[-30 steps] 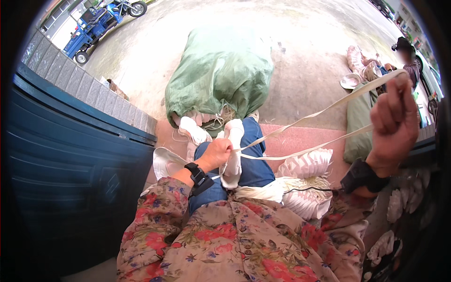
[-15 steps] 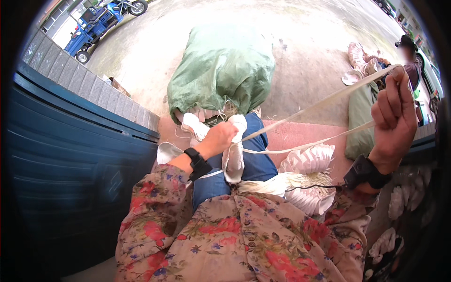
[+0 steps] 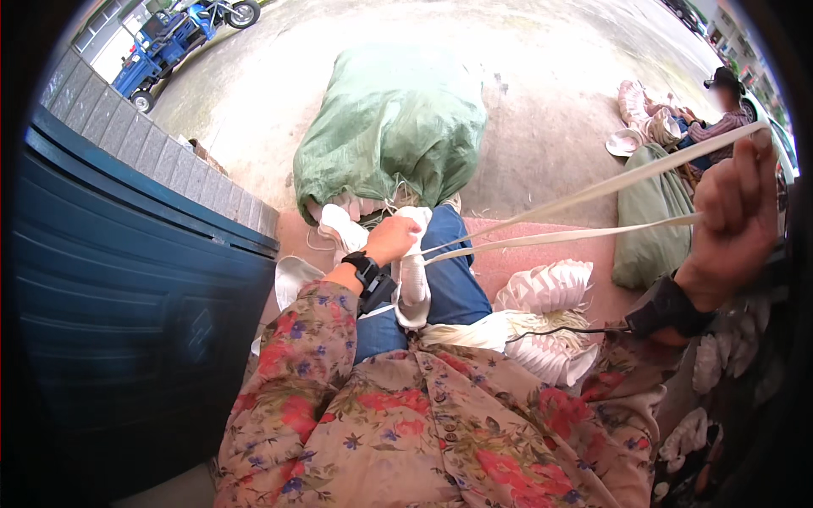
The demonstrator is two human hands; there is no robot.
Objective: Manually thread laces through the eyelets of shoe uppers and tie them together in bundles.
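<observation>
A white shoe (image 3: 413, 292) rests across my jeans-clad lap, toe and heel pointing away from and toward me. My left hand (image 3: 393, 240) is closed around its upper part, fingers curled. From the shoe, two strands of a white shoelace (image 3: 694, 154) stretch taut to the right. My right hand (image 3: 732, 199), raised far out to the right, is closed on the lace's other end. Another white shoe (image 3: 343, 227) lies just beyond my left hand. Beside my right thigh is a bundle of cream laces (image 3: 474, 331).
Rows of nested white shoes (image 3: 546, 288) lie to my right. A large green sack (image 3: 394, 127) stands ahead, a smaller green sack (image 3: 650, 224) at right. A blue metal door (image 3: 144, 313) closes off the left. A seated person (image 3: 720, 123) and a blue three-wheeler (image 3: 165, 51) are farther off.
My right hand has moved farther right and slightly lower, drawing the two lace strands longer and straighter. My left hand stays on the shoe; the view has shifted slightly.
</observation>
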